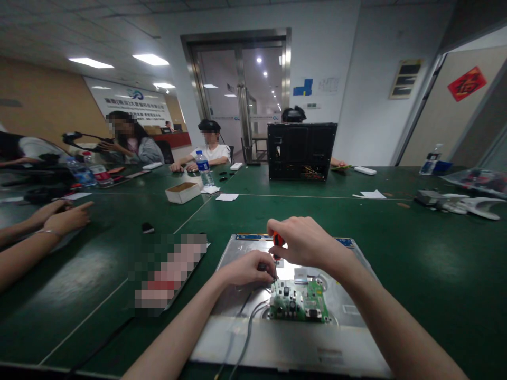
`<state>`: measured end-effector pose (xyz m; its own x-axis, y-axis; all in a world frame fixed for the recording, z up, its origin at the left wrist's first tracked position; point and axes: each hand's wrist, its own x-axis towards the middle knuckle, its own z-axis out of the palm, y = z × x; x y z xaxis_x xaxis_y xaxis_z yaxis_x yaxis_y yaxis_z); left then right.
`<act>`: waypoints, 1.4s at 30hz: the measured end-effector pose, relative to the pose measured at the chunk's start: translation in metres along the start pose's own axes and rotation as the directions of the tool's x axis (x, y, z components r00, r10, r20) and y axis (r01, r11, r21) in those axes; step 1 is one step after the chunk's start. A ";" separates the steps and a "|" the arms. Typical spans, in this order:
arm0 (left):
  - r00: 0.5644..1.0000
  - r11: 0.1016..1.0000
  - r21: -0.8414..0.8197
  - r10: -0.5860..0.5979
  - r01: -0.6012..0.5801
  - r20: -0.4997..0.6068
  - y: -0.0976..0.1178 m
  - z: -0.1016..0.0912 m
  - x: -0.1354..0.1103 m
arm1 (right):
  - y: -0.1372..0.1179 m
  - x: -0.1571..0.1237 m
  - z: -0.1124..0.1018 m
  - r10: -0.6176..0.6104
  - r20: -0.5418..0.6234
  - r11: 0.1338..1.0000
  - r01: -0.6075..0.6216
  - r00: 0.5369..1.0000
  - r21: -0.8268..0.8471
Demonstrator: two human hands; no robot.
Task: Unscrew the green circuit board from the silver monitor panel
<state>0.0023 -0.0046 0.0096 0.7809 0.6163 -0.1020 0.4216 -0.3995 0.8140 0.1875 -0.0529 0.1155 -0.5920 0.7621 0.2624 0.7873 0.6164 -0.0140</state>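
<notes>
A flat silvery panel (348,335) lies on the green table in front of me, with a green circuit board (298,301) mounted on its middle. My right hand (307,243) is closed round the red-and-black handle of a screwdriver (278,240). The screwdriver stands roughly upright, its shaft pointing down at the board's upper left corner. Beside that tip, my left hand (253,268) has its fingers curled and pinched together; what they hold, if anything, is hidden. Dark cables (250,327) run from near the board's left side toward the panel's front edge.
Left of the panel lies a blurred-out flat object (172,277). Another person's hands (63,219) rest at the table's left. Farther back are a small open box (182,192), a water bottle (204,169), a black computer case (301,152) and white papers (372,195). Several people sit around.
</notes>
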 end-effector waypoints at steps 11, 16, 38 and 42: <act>1.000 1.000 0.016 -0.020 0.020 -0.005 0.000 0.000 -0.001 | 0.001 -0.001 0.000 -0.009 -0.029 1.000 0.008 1.000 -0.013; 1.000 1.000 0.020 -0.020 0.020 -0.012 0.001 0.000 -0.001 | 0.001 -0.001 0.001 -0.005 -0.028 1.000 0.005 1.000 -0.004; 0.999 0.999 -0.001 -0.035 0.035 0.021 -0.006 0.000 0.001 | -0.002 0.002 0.006 -0.012 0.011 0.999 0.012 1.000 -0.049; 1.000 1.000 0.004 -0.005 0.005 0.020 -0.008 -0.001 0.001 | -0.001 0.002 0.006 -0.002 -0.003 0.998 0.002 1.000 -0.065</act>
<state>-0.0006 -0.0005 0.0033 0.7877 0.6047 -0.1178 0.4275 -0.3990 0.8112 0.1845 -0.0506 0.1104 -0.5933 0.7600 0.2653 0.7955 0.6039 0.0490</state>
